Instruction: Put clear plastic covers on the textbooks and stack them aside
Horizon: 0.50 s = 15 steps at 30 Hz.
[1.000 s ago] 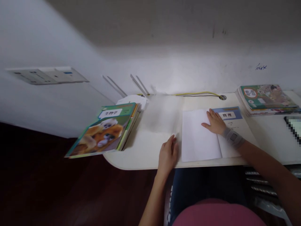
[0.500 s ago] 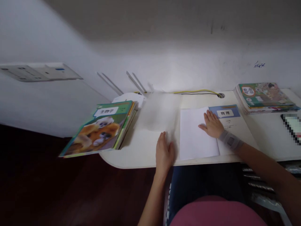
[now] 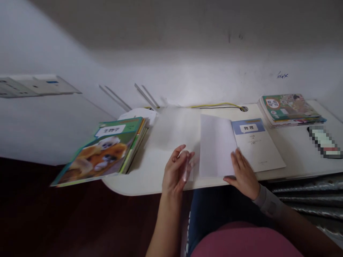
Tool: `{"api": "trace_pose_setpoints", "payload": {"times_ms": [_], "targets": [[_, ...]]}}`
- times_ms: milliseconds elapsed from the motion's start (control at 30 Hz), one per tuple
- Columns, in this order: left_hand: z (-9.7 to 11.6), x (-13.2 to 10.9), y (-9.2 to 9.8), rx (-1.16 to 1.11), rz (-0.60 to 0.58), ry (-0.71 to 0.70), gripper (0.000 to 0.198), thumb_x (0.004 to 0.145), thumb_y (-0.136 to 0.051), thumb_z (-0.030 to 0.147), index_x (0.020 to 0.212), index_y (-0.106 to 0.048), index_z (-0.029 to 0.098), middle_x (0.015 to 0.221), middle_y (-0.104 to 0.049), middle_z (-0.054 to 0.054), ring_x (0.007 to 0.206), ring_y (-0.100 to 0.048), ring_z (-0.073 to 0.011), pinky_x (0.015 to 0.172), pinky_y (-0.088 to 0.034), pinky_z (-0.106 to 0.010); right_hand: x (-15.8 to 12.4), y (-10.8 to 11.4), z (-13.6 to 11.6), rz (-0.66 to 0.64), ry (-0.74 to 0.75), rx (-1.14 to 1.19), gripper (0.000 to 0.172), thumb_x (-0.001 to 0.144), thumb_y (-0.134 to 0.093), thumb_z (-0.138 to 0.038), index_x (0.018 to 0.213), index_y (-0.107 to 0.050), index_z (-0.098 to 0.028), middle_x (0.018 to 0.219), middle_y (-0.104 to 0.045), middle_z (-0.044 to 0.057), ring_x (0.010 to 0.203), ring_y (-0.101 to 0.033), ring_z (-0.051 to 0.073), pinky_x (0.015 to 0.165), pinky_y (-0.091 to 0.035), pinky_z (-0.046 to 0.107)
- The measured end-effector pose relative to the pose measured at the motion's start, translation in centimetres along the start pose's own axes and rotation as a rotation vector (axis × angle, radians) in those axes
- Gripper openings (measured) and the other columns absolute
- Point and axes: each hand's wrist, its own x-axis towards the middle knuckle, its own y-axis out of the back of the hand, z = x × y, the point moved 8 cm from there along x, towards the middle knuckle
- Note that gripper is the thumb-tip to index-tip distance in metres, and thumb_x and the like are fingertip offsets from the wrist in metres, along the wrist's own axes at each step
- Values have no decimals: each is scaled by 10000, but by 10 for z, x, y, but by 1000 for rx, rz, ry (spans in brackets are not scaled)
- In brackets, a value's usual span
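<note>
Though blur leaves it unclear whether the half-open left hand (image 3: 175, 169) touches it, a white paper sheet (image 3: 217, 146) lies lengthwise between the hands, its near corner at the flat, open right hand (image 3: 242, 175), beside a physics textbook (image 3: 257, 146) on the desk (image 3: 150, 175).

Here's the right hand (image 3: 241, 175) pressing at the white sheet (image 3: 217, 146) over the physics textbook (image 3: 257, 142), left hand (image 3: 175, 169) curled just beside it
</note>
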Motion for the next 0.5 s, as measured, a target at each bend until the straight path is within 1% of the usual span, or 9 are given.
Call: {"api": "trace_pose_setpoints", "payload": {"times_ms": [67, 133, 200, 267, 367, 433, 500], "targets": [[8, 5, -23, -64, -75, -16, 405, 815, -503, 512, 1121, -536, 249, 888, -640, -44, 962, -607, -211, 816, -516, -397, 1, 3, 2, 17, -11, 54, 938, 818, -598, -400, 1471, 14, -119, 1512, -119, 240, 1374, -189, 356, 1039, -353, 529], [10, 13, -45, -107, -95, -40, 559, 851, -308, 627, 1174, -524, 224, 1049, -642, -94, 1073, -572, -241, 871, -497, -418, 0, 6, 6, 36, -36, 119, 908, 844, -562, -349, 1469, 66, -152, 1515, -130, 224, 1370, -218, 339, 1027, -372, 525], [3, 21, -68, -156, -117, 12, 702, 840, -191, 684, 1226, -501, 187, 1149, -621, -118, 1121, -552, -268, 900, -482, -432, 0, 8, 11, 43, -64, 158, 900, 853, -539, -298, 1463, 110, -168, 1513, -148, 217, 1369, -226, 326, 1025, -377, 521], [-12, 26, -93, -214, -184, 132, 781, 816, -170, 724, 1229, -508, 154, 1134, -635, -124, 1094, -570, -290, 885, -489, -439, 3, 8, 15, 38, -72, 146, 947, 826, -571, -285, 1459, 122, -154, 1507, -158, 231, 1372, -206, 340, 1037, -356, 531], [-26, 29, -129, -290, -310, 271, 875, 762, -153, 794, 1157, -569, 134, 1002, -681, -110, 1016, -605, -299, 855, -507, -433, 9, 6, 18, 16, -41, 124, 1010, 785, -609, -275, 1454, 131, -115, 1499, -175, 244, 1370, -208, 353, 1051, -337, 529], [-29, 30, -151, -268, -368, 309, 909, 732, -145, 824, 1129, -588, 138, 937, -689, -96, 990, -614, -302, 849, -511, -432, 11, 5, 21, 3, -20, 158, 965, 800, -550, -214, 1449, 158, -118, 1499, -207, 216, 1361, -259, 314, 1058, -350, 486], [-30, 34, -174, -143, -390, 278, 914, 743, -111, 813, 1167, -572, 148, 977, -682, -95, 1043, -593, -311, 880, -495, -444, 9, 6, 26, 2, -27, 223, 897, 817, -465, -161, 1448, 172, -142, 1495, -254, 173, 1337, -329, 266, 1050, -378, 434]]}}
